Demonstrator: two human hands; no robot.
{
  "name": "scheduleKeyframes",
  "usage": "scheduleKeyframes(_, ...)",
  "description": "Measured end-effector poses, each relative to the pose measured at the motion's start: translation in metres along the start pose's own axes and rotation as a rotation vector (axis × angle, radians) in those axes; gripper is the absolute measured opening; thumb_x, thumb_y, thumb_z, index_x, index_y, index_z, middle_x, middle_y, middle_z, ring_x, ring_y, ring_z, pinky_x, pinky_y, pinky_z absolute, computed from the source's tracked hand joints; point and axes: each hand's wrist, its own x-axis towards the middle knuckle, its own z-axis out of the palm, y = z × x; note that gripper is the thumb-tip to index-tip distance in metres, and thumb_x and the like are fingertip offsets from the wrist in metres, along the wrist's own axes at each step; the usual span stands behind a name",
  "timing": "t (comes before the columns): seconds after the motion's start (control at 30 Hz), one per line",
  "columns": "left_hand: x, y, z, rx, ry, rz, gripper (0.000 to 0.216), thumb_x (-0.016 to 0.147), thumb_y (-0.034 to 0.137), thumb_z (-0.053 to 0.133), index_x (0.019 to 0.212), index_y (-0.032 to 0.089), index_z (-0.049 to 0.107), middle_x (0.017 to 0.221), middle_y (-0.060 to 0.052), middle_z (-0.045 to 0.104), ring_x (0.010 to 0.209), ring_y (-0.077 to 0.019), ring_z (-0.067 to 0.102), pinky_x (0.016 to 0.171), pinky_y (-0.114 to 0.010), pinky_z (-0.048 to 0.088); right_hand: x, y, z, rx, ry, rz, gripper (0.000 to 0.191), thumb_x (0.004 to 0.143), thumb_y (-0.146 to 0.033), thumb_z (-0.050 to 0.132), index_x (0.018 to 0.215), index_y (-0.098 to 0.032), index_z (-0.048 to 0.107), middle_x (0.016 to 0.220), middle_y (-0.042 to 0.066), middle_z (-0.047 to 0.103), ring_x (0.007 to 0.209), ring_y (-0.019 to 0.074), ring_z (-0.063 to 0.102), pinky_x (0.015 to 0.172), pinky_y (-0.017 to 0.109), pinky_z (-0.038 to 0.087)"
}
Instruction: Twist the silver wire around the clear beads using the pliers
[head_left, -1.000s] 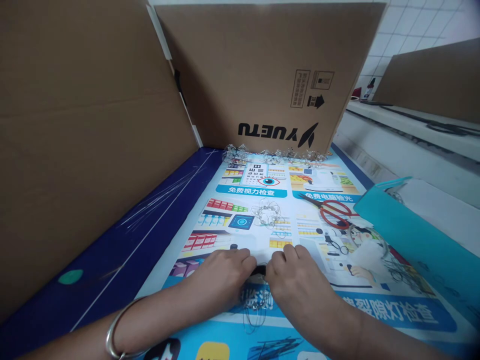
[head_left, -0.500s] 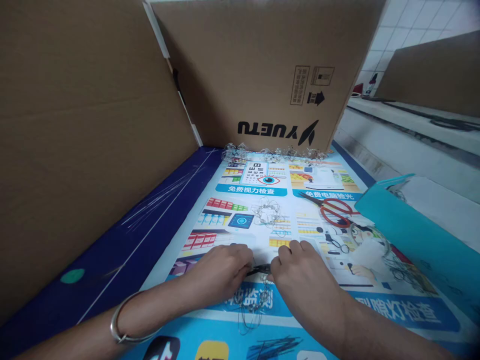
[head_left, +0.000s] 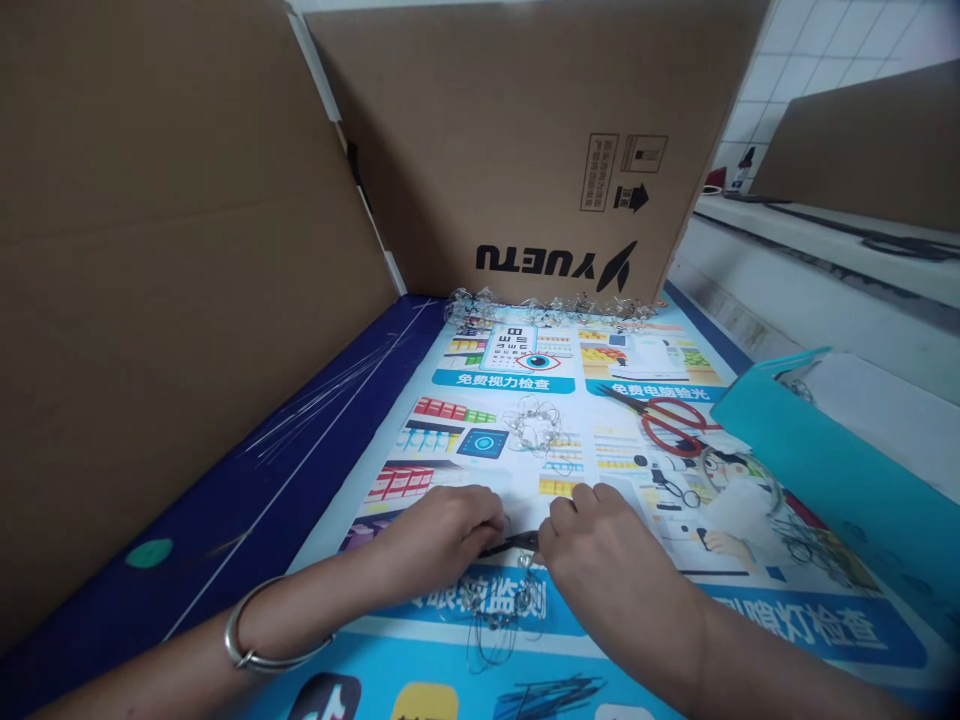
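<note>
My left hand point(head_left: 459, 522) is closed in a pinch, its fingertips at one end of a dark narrow piece point(head_left: 516, 543). My right hand point(head_left: 600, 560) is closed around the other end; whether it is a wire bundle or a tool's tip I cannot make out. Just below, between the two hands, hangs a beaded wire ring point(head_left: 491, 612) with clear beads and thin wire loops. The fingers partly hide where it meets the dark piece. Farther back lies another beaded wire ring point(head_left: 537, 428).
Red-handled scissors point(head_left: 670, 424) lie to the right, close to a turquoise box point(head_left: 832, 450). A wire coil point(head_left: 739, 480) and loose wires are near it. Dark wire pieces point(head_left: 551, 694) lie in front. More beaded wire pieces point(head_left: 555, 310) line the cardboard wall point(head_left: 525, 130).
Both hands have shifted slightly, the left one a little to the left. The beaded ring below has swung a bit left; the dark piece stays between the hands.
</note>
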Motion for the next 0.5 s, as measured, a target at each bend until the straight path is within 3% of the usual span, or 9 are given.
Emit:
scheduleKeyframes(0.17, 0.001, -0.001, 0.003, -0.035, 0.044, -0.033, 0.018, 0.078, 0.008, 0.042, 0.076, 0.017, 0.057, 0.075, 0.0, 0.059, 0.07, -0.0138, 0.052, 0.064, -0.024, 0.038, -0.002, 0.0, 0.004, -0.032, 0.062, -0.018, 0.008, 0.069, -0.013, 0.062, 0.074, -0.017, 0.058, 0.067, 0.004, 0.053, 0.065, 0.0206, 0.048, 0.053, 0.033, 0.03)
scheduleKeyframes(0.5, -0.001, 0.003, 0.013, 0.116, 0.109, -0.055, 0.012, 0.084, 0.013, 0.036, 0.083, 0.018, 0.047, 0.082, -0.002, 0.054, 0.073, -0.0174, 0.051, 0.063, -0.028, 0.038, -0.001, 0.001, 0.004, -0.074, 0.092, -0.023, 0.008, 0.071, -0.011, 0.059, 0.076, -0.016, 0.058, 0.068, 0.004, 0.052, 0.065, 0.0205, 0.048, 0.053, 0.033, 0.032)
